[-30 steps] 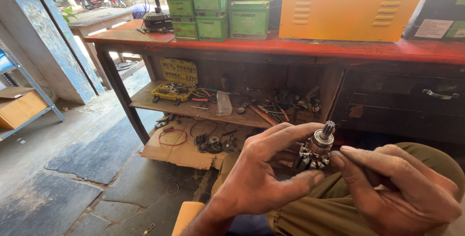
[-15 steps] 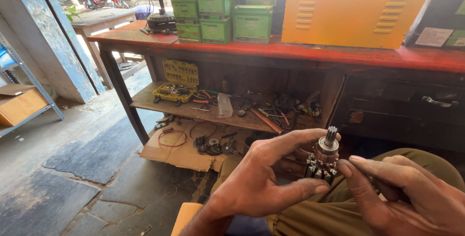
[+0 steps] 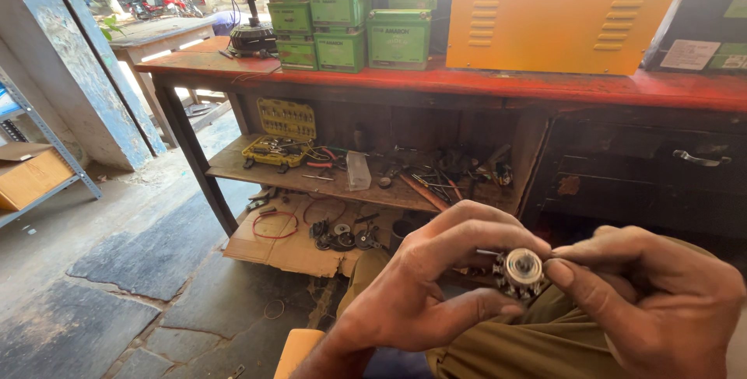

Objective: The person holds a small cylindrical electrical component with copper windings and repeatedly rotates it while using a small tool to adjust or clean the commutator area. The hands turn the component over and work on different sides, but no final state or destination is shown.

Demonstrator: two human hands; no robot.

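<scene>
A small round metal rotary switch (image 3: 522, 271) with several terminals around its rim sits between both hands, its round face turned toward me. My left hand (image 3: 420, 293) pinches it from the left with thumb and fingers. My right hand (image 3: 650, 301) grips it from the right with thumb and forefinger. Both hands hover above my lap in olive trousers (image 3: 513, 348).
A red-topped workbench (image 3: 545, 87) stands ahead with green boxes (image 3: 338, 25) and an orange metal case (image 3: 560, 9) on it. Its lower shelf (image 3: 327, 184) holds a yellow tool case (image 3: 284, 134) and loose tools. Cardboard (image 3: 284, 247) with parts lies on the stone floor.
The switch was upright with its shaft pointing up; now it is tipped so its round end faces me. Both hands shifted slightly lower and rightward.
</scene>
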